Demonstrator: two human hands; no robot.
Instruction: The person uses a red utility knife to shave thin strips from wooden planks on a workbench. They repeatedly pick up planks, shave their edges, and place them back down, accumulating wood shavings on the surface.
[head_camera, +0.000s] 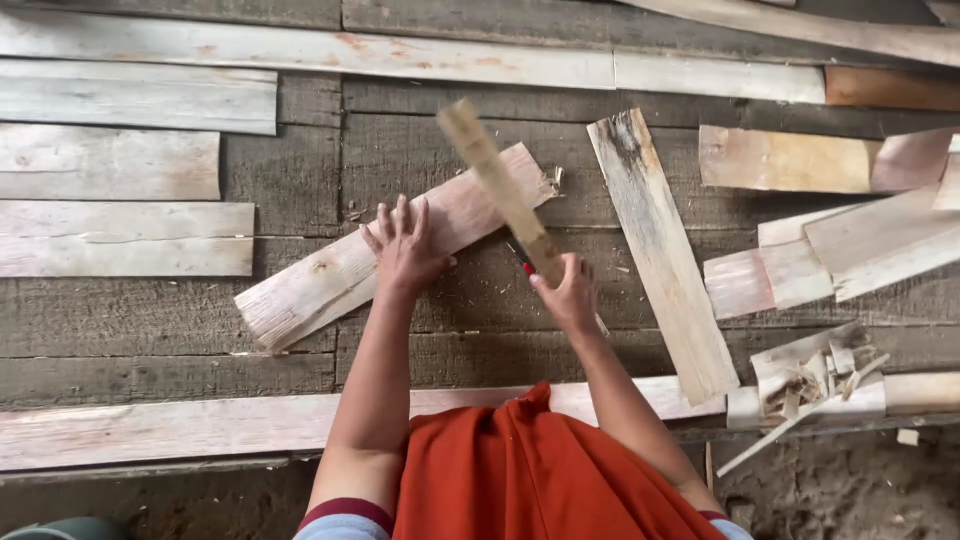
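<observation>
Nearest, lower centre of the frame, orange cloth (530, 470) covers the lap; just above it the right hand (570, 295) is fisted round a raised wooden stick (498, 185), blurred, with something red (527, 268) at the grip that I can't identify. The left hand (403, 245) is spread flat, fingers splayed, pressing the pale plank (400, 240) that lies slanted across the dark floorboards (300, 160) mid-frame. Risk: those spread fingers sit close under the stick, so an off-line swing could hit them or kick the plank loose, and farther out the loose offcuts (820, 260) at right could get knocked.
</observation>
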